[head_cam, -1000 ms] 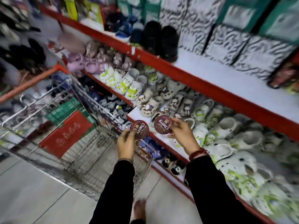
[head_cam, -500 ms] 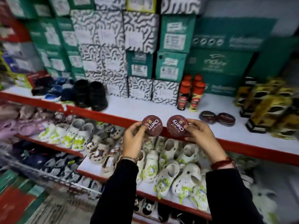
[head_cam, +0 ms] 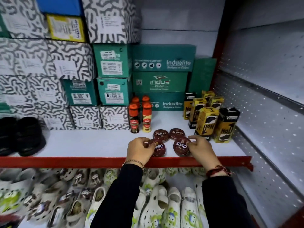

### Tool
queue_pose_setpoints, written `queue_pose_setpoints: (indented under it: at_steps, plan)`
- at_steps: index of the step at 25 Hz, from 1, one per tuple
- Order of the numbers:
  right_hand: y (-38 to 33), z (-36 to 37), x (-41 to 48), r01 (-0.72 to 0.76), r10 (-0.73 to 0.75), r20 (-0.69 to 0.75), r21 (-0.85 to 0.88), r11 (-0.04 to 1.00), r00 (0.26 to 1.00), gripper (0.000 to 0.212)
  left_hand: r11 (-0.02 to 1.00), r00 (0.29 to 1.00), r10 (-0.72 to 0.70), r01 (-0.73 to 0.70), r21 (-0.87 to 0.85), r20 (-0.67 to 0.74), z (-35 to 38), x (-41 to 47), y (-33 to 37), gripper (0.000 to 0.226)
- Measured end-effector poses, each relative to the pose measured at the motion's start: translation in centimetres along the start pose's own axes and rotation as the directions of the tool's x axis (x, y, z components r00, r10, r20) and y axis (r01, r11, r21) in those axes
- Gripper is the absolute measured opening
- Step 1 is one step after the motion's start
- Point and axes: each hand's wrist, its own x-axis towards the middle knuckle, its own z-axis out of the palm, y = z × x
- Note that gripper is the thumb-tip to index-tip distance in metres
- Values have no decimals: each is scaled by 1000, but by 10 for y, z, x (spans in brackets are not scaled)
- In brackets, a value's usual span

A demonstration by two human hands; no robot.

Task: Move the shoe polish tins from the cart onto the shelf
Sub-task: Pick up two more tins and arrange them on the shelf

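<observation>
Two dark red Cherry polish tins lie flat at the front of the white shelf (head_cam: 92, 145). My left hand (head_cam: 139, 149) grips the left tin (head_cam: 158, 148) by its edge. The right tin (head_cam: 181, 147) is held at its rim by my right hand (head_cam: 201, 149). Both tins rest on the shelf just behind its red front lip (head_cam: 65, 162). Two more such tins (head_cam: 161, 134) (head_cam: 177, 133) lie flat right behind them. The cart is out of view.
Polish bottles (head_cam: 140, 118) with orange caps stand behind the tins. Yellow and black boxes (head_cam: 209, 119) crowd the right. Stacked shoe boxes (head_cam: 113, 74) fill the back. Black shoes (head_cam: 21, 135) sit at left. A perforated panel (head_cam: 266, 99) closes the right side. White clogs (head_cam: 158, 203) fill the lower shelf.
Both hands carried the tins from in front of the shelf edge down onto the shelf, in front of the two tins lying there. My view turned right and closer.
</observation>
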Motion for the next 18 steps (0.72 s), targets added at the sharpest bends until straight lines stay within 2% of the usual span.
queue_pose_setpoints:
  at_steps: [6, 9, 18]
  plan:
    - [7, -5, 15, -39, 49, 51, -173, 984, 998, 32, 984, 994, -43, 25, 175, 100, 11, 7, 8, 32]
    - [10, -6, 19, -22, 43, 109, -187, 982, 993, 30, 977, 988, -41, 9, 212, 149, 14, 11, 9, 29]
    - [17, -16, 29, 26, 29, 212, -252, 967, 977, 29, 988, 960, -83, 44, 148, 269, 15, 22, 4, 29]
